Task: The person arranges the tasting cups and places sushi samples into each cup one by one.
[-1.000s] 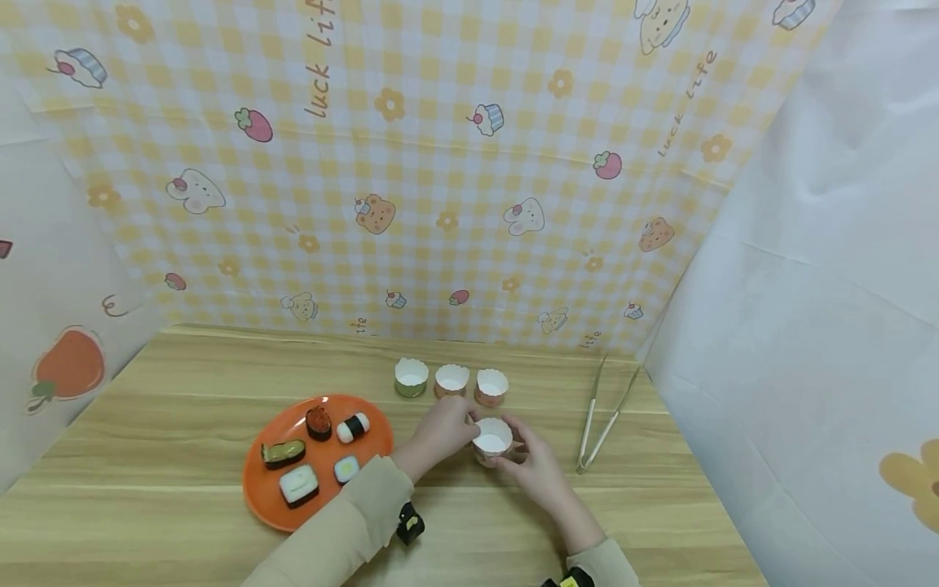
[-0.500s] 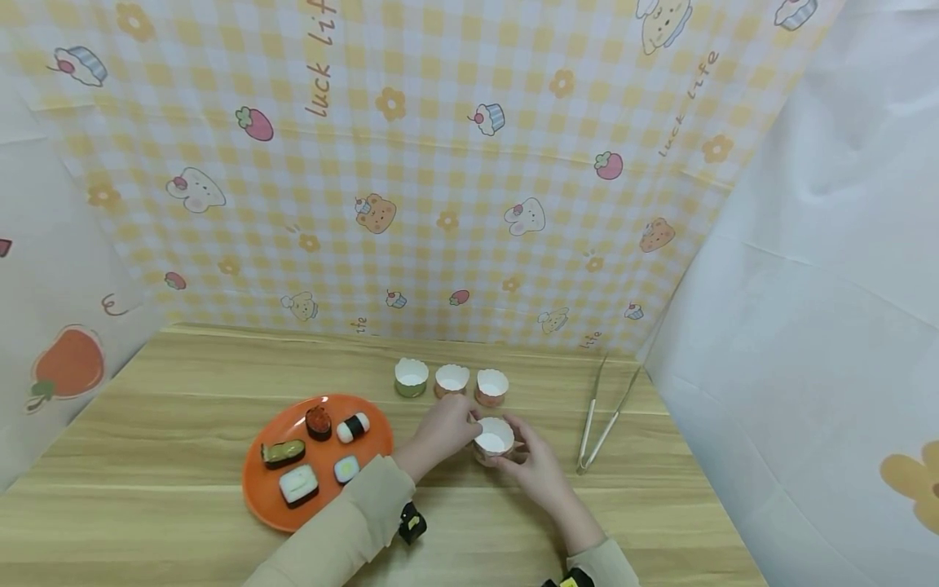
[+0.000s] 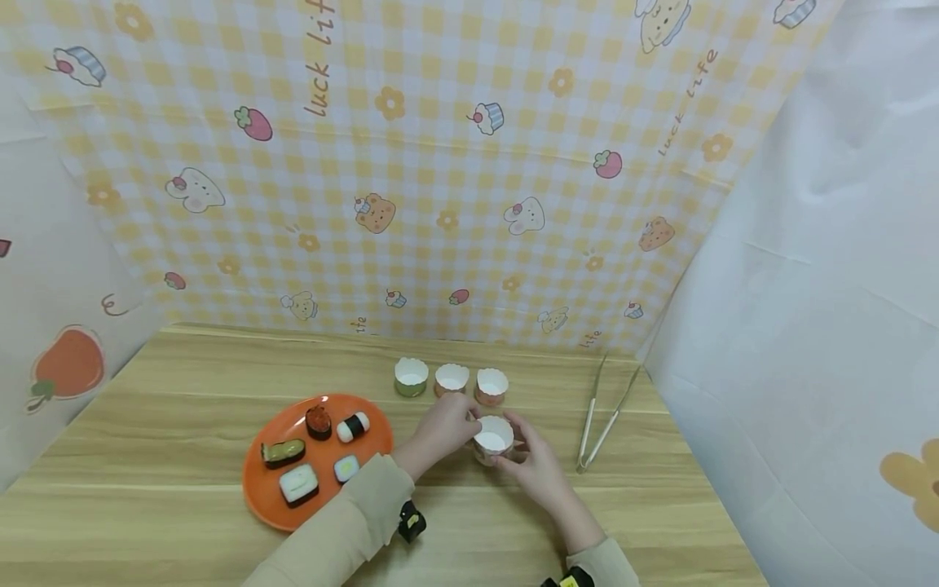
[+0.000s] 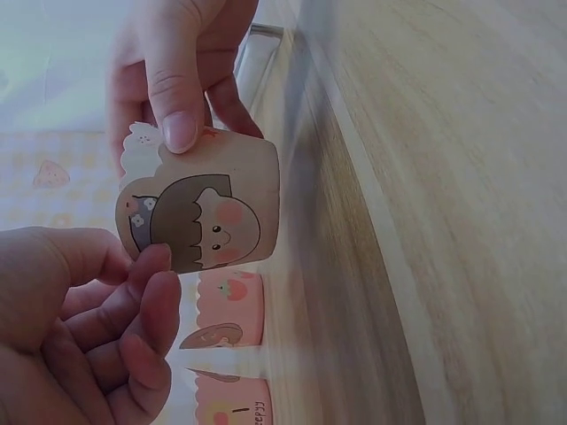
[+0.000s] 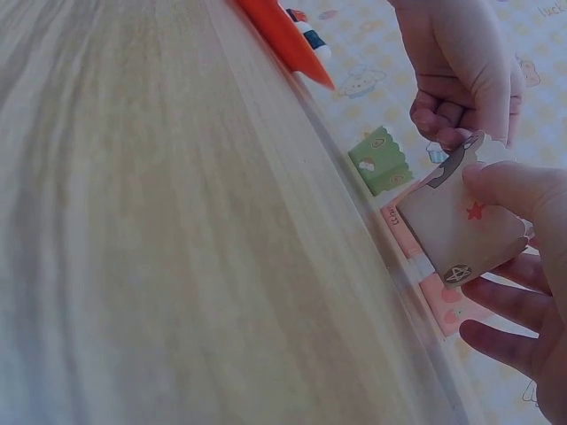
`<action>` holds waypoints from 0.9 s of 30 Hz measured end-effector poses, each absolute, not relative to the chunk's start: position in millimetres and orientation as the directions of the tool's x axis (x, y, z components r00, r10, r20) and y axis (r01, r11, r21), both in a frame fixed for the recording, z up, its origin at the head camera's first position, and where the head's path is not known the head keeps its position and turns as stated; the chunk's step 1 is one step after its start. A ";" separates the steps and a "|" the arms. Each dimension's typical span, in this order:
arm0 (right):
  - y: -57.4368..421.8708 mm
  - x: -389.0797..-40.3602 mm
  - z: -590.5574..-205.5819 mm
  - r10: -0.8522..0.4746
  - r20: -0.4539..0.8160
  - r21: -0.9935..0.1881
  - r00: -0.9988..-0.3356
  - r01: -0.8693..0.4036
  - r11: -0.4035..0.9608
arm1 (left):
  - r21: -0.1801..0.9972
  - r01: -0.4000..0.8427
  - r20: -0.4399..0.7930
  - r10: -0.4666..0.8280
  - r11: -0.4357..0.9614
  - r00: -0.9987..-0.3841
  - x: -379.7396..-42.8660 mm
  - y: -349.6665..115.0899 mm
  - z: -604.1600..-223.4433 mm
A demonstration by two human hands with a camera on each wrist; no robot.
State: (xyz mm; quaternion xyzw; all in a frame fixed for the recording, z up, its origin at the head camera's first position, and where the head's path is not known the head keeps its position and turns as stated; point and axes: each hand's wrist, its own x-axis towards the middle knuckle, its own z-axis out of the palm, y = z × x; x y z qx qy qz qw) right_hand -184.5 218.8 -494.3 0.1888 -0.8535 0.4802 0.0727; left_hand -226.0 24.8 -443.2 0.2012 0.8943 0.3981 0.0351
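Observation:
A paper baking cup (image 3: 494, 438) with a white inside and a cartoon face on its wall is between my two hands, mouth up. My left hand (image 3: 445, 430) pinches its scalloped rim between thumb and forefinger; in the left wrist view the other fingers curl loosely. On the opposite side my right hand (image 3: 539, 461) grips the wall, its thumb (image 5: 505, 183) on the near face. Whether the base touches the table cannot be told. Just behind stand a green baking cup (image 3: 412, 378) and two pink baking cups, one (image 3: 491, 387) at the right, the other (image 3: 451, 378) partly hidden.
At the left, an orange plate (image 3: 258, 497) bears several sushi pieces, such as one topped with red roe (image 3: 319, 422); my left sleeve covers its lower right edge. Metal tongs (image 3: 589, 432) lie spread at the right. A checked cloth (image 3: 440, 261) hangs behind the wooden table (image 3: 183, 408).

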 end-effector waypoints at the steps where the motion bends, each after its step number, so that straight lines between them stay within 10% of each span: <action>1: 218.8 -184.5 -494.2 -0.255 0.310 -0.792 -0.916 -0.397 0.464 | 0.726 0.332 0.096 0.389 0.603 -0.916 -226.1 24.5 -443.2; 27: 218.4 -185.2 -495.2 -0.236 0.282 -0.801 -0.930 -0.364 0.475 | 0.779 0.309 0.100 0.378 0.546 -0.920 -226.0 14.6 -424.4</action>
